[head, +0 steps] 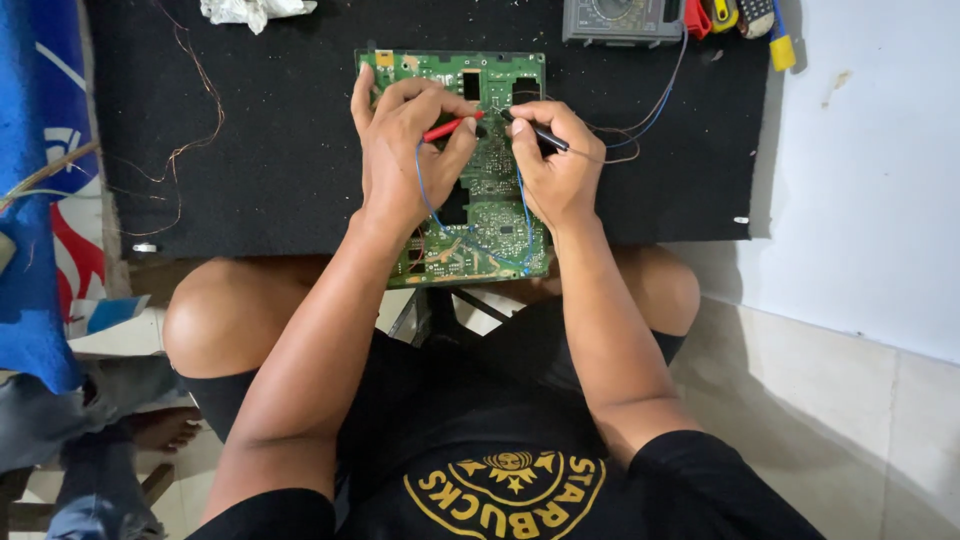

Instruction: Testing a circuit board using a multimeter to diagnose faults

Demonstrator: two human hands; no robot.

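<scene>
Lying at upper centre of the frame on a black mat [280, 150], the green circuit board [480, 200] carries thin blue wires; left hand [400, 160] fingers pinch a red probe [450, 127], right hand [555, 165] fingers grip a black probe [540, 133]; a grey meter [620, 20] sits top right

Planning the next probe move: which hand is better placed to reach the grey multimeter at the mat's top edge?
Right, probably. The right hand, holding the black probe, lies nearer the grey multimeter; the left hand, holding the red probe, sits further off across the green circuit board.
</scene>
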